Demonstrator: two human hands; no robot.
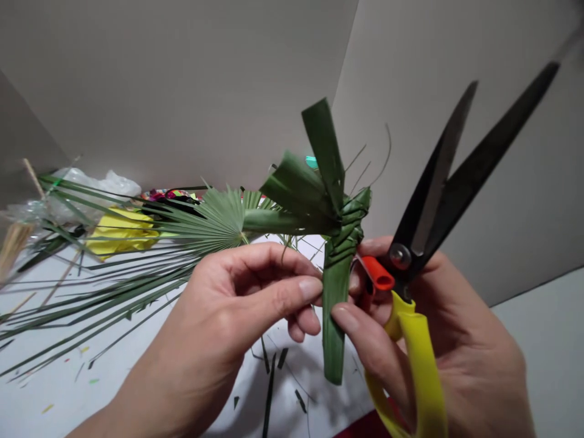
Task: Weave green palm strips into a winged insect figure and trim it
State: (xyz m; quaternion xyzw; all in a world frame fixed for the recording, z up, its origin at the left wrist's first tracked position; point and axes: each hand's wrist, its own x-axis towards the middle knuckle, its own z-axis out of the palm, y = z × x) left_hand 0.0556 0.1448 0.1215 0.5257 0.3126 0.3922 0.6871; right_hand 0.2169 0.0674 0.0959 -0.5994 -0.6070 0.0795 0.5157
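Note:
A woven palm-leaf piece point(335, 274) stands upright in front of me, with a braided knot in its middle and flat leaf ends fanning up and left. My left hand point(237, 310) pinches the left edge of its lower strip between thumb and fingers. From the other side, my right hand point(456, 347) grips the same strip with the thumb in front. Yellow-handled scissors point(420, 340) also hang in my right hand, their dark blades parted and pointing up to the right. Beside the pivot is a small rolled red piece point(378, 272). Some right fingers are hidden behind the leaf.
A fan palm leaf point(223, 216) with long narrow strips spreads over the white table point(150, 371) at left. Behind lie yellow crumpled paper point(123, 231) and clear plastic point(91, 185). Leaf scraps point(270, 389) litter the front. Grey walls rise at the back and right.

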